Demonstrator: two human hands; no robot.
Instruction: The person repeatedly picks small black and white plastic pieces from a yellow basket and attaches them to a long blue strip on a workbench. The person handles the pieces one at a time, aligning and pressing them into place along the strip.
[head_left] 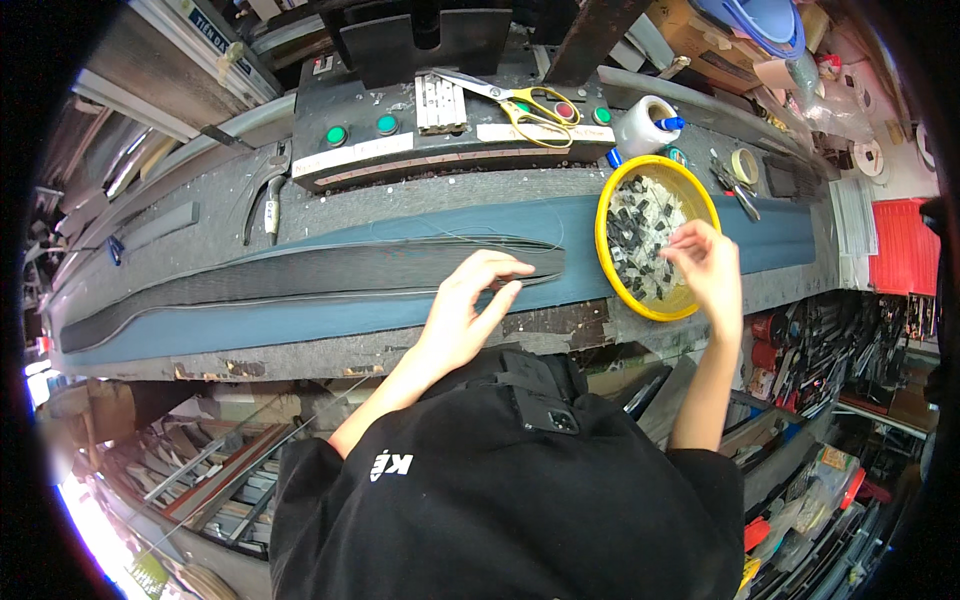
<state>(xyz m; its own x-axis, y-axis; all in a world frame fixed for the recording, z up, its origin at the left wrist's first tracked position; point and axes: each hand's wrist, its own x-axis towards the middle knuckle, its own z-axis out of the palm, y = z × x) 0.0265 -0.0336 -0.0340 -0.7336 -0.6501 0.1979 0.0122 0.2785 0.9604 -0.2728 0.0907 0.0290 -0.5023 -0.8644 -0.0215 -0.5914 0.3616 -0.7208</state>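
A long black pleated strip [300, 275], like folded screen mesh, lies on a blue-grey sheet along the bench. At its right end my left hand [468, 310] has its fingertips on top and its thumb at the near edge, closed loosely on the layers. Thin pale strings loop over that end. A round yellow basket [604, 255] to the right holds many small black and white plastic pieces [640, 225]. Over the basket's right side is my right hand [708, 270], fingertips drawn together in a pinch; whatever is between them is too small to make out.
Behind lies a dark machine base with green and red buttons [387, 124], carrying yellow-handled scissors [535, 110] and metal blocks [440, 105]. A film roll [645, 124], pliers [740, 190] and a tape roll [744, 166] surround the basket. A curved hand tool [270, 205] lies left.
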